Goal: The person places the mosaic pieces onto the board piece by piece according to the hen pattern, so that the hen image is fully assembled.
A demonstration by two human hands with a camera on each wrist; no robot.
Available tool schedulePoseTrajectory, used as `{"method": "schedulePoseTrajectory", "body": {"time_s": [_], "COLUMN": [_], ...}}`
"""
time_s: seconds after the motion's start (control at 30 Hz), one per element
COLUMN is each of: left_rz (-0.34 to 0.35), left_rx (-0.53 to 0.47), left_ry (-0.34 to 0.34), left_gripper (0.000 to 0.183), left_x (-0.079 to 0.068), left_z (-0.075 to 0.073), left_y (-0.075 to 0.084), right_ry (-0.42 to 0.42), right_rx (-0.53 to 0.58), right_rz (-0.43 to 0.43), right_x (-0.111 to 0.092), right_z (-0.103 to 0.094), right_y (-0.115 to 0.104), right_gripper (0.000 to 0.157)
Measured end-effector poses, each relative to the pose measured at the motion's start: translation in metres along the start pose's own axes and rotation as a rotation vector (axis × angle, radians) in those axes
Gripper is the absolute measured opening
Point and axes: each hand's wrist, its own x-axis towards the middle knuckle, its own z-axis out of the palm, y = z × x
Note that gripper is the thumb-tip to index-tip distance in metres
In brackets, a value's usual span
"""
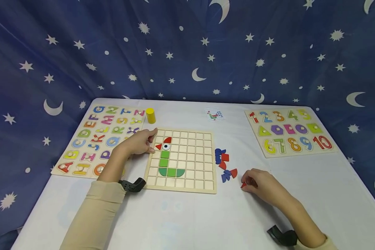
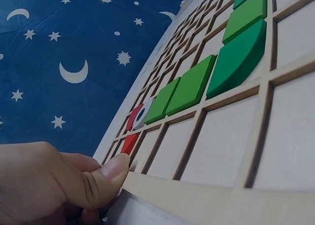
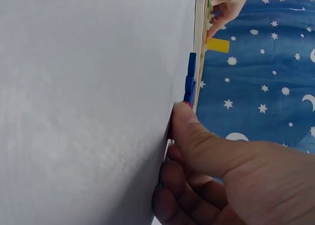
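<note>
My left hand (image 1: 140, 142) grips the left edge of a wooden grid board (image 1: 187, 188). In the left wrist view, its thumb (image 2: 115, 170) lies on the frame beside a red piece. My right hand (image 1: 260, 184) pinches a small red piece (image 1: 243, 185) low over the cloth, right of the board. On the board, a red quarter-circle (image 1: 167, 140), a red triangle (image 1: 158, 147) and an eye disc (image 1: 166, 146) sit above green squares (image 1: 164, 154). Two dark green quarter-circles (image 1: 180, 172) flank the lowest square.
Loose blue pieces (image 1: 218, 156) and red pieces (image 1: 225, 157) lie between board and right hand. A letter puzzle (image 1: 90, 133) is at left, a number puzzle (image 1: 287, 130) at right. A yellow cylinder (image 1: 150, 116) and a picture card (image 1: 215, 114) stand and lie behind the board.
</note>
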Motion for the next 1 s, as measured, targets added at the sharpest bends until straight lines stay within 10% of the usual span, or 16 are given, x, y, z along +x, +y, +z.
{"method": "schedulePoseTrajectory", "body": {"time_s": [1.0], "left_rz": [-0.019], "left_rx": [-0.018], "left_ry": [-0.016], "left_gripper": [0.089], "left_x": [0.000], "left_z": [-0.004], "left_y": [0.003], "right_ry": [0.055], "right_rx": [0.007], "right_rz": [0.040], "right_x": [0.012], "right_z": [0.006], "right_y": [-0.010], "right_gripper": [0.023]}}
